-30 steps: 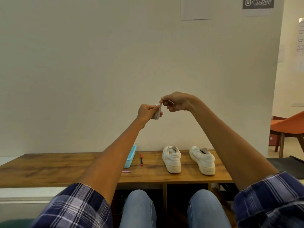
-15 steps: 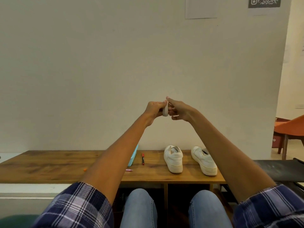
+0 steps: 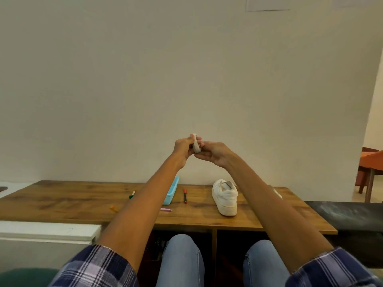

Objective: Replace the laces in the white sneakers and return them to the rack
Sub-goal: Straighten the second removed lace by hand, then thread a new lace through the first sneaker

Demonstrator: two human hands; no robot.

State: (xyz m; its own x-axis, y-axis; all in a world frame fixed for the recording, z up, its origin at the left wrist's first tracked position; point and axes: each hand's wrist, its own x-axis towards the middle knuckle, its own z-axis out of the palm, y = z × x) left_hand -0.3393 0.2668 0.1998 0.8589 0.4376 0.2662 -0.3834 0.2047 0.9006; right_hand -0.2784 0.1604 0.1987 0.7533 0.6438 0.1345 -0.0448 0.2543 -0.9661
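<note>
Head view is showing a small white lace bundle point(image 3: 195, 146) being pinched between the left hand point(image 3: 183, 148) and the right hand point(image 3: 213, 151), both curling around it, raised well above the wooden surface point(image 3: 62, 200), where one white sneaker point(image 3: 226, 196) is sitting below them.

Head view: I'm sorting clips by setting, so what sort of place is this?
Probably an office or workroom: a wooden bench with markers against a bare wall, and an orange chair in the next room.
</note>
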